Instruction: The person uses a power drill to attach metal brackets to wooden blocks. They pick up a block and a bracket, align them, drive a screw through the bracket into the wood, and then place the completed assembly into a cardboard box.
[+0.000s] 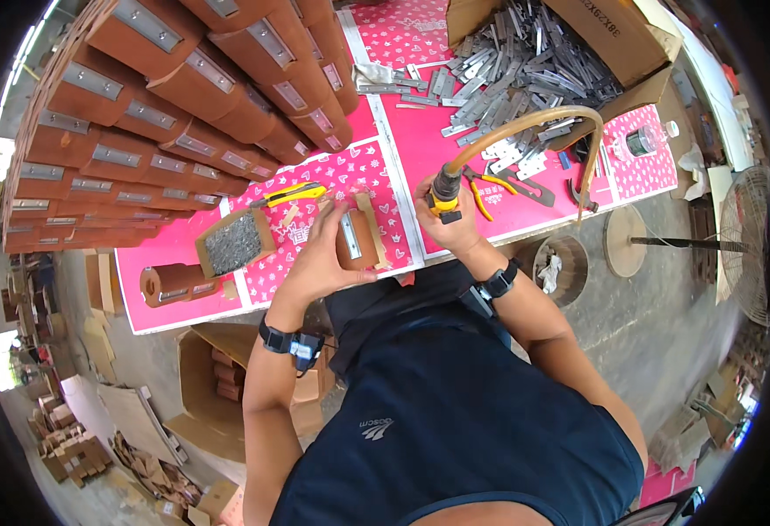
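My left hand [313, 257] is closed around a brown curved block [358, 242], steadying it on the pink table near its front edge. A silver metal plate [349, 235] lies along the top of that block. In my right hand [449, 221] is a yellow and black air screwdriver [444, 189], held upright to the right of the block and apart from it. A tan hose [525, 125] loops from the screwdriver's top. Left of my left hand stand a small cardboard tray of screws [234, 246] and a yellow utility knife [294, 195].
Stacked brown curved pieces with metal plates [196, 70] rise at the far left. Another brown piece [174, 285] lies at the left corner. Loose metal plates [525, 70] spill from a cardboard box [621, 44]. Yellow-handled pliers [481, 195] lie right; a fan [747, 245] stands beyond.
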Demonstrator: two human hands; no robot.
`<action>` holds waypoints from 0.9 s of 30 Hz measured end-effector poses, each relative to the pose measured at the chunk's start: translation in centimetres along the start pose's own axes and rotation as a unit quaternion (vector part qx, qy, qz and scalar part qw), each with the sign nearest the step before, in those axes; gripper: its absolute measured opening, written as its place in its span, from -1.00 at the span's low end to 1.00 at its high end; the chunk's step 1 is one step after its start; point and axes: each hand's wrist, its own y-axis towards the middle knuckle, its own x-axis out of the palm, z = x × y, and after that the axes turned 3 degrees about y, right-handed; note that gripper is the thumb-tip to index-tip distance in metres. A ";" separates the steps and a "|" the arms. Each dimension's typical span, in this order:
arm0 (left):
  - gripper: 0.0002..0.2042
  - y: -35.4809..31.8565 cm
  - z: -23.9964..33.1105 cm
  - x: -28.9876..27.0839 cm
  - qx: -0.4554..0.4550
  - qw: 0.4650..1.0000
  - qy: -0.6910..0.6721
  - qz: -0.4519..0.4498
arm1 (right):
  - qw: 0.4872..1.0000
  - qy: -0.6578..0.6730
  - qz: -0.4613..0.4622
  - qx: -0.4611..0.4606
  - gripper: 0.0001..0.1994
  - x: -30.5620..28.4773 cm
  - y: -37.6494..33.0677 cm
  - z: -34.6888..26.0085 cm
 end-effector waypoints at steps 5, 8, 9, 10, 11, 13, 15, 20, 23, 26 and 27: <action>0.06 0.0 0.6 -0.3 0.029 0.998 0.064 0.001 | 1.000 0.019 0.012 0.008 -0.79 0.2 -0.1 -0.5; 0.04 0.1 0.4 -0.3 0.021 0.998 0.053 -0.015 | 1.000 0.010 0.011 -0.004 -0.79 0.2 0.0 -0.7; 0.04 0.0 0.5 -0.3 0.014 0.999 0.049 -0.018 | 1.000 0.019 0.014 -0.004 -0.79 0.2 -0.1 -0.7; 0.03 -0.1 0.5 -0.3 0.007 0.999 0.045 -0.020 | 0.999 0.028 0.017 -0.004 -0.79 0.2 -0.1 -0.7; 0.03 -0.1 0.4 -0.2 0.004 0.999 0.044 -0.018 | 0.999 0.042 -0.016 0.008 -0.74 0.0 -0.3 -0.5; 0.08 -0.4 -0.3 0.3 0.041 0.997 0.062 0.012 | 0.999 0.043 -0.013 0.007 -0.74 0.1 -0.3 -0.2; 0.09 -0.6 -0.7 1.0 0.042 0.998 0.018 0.039 | 0.999 0.032 -0.005 0.000 -0.73 -0.1 -0.2 -0.2; 0.04 -0.5 -0.7 0.6 -0.001 1.000 0.002 0.009 | 0.999 0.041 0.001 0.030 -0.71 -0.1 -0.1 -0.5; 0.03 -0.2 -0.4 0.1 0.006 1.000 0.027 0.003 | 0.997 0.078 0.022 0.010 -0.80 0.2 0.2 -0.6; 0.03 -0.1 -0.3 -0.1 0.016 0.999 0.050 0.006 | 0.997 0.067 -0.025 0.019 -0.68 -0.2 -0.2 -0.2; 0.03 -0.1 -0.3 -0.1 0.030 0.998 0.057 0.015 | 0.998 0.061 -0.018 0.013 -0.69 -0.1 -0.2 -0.3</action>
